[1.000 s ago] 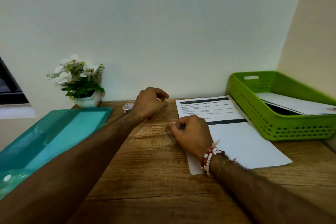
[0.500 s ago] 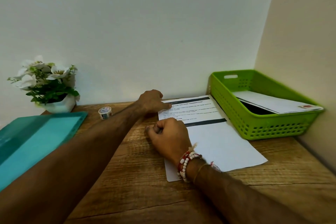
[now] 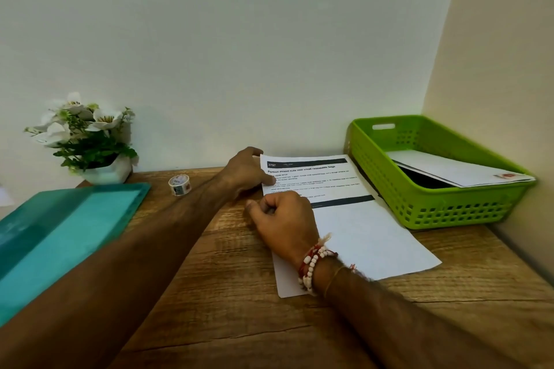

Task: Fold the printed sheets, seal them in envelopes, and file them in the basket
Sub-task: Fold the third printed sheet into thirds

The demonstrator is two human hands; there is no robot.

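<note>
— Head view first: what are the hands doing?
— I see the left hand stretched toward 12 o'clock, thumb on top of the far left corner of the printed sheet, fingers curled round that corner. The right hand sits at the sheet's 9 o'clock edge, fingers curled tight together; whether they pinch paper I cannot tell.
— And the sheet?
— Flat, unfolded on the desk, text end toward 12, green basket just beside it at 2 o'clock.

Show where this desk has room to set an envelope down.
Bare wood: the near strip below the sheet, and the corner in front of the basket. Crowded: left hand and right hand at the sheet's left edge; tape roll, folder, flower pot at left.
</note>
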